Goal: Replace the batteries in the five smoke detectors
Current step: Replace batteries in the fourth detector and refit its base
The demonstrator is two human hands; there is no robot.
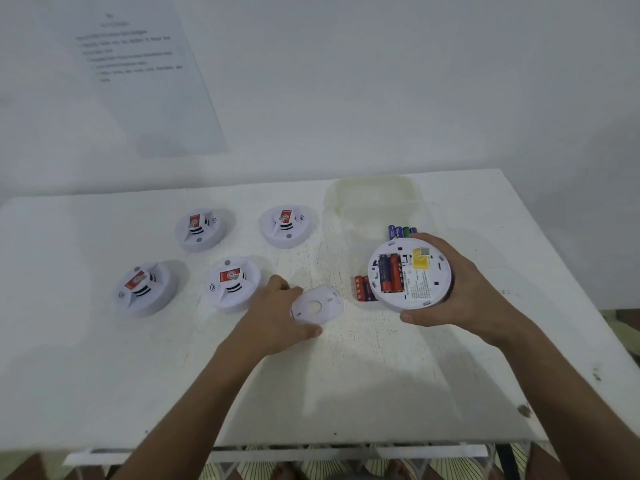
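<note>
My right hand [457, 289] grips an open smoke detector [410, 275] with its back side up; batteries [391, 273] sit in its compartment beside a yellow label. My left hand [277, 313] holds the round white back cover [317, 304] just above the table. Several white smoke detectors with red labels lie face up at left: two at the back [201, 228] [285, 225], two nearer [143, 287] [232, 282]. Loose red batteries [362, 288] lie on the table left of the held detector. Purple and green batteries [401, 232] show behind it.
A clear plastic container [372, 199] stands at the back right of the white table [104, 375]. A printed sheet [138, 71] hangs on the wall at left. The table's right edge runs close beside my right forearm.
</note>
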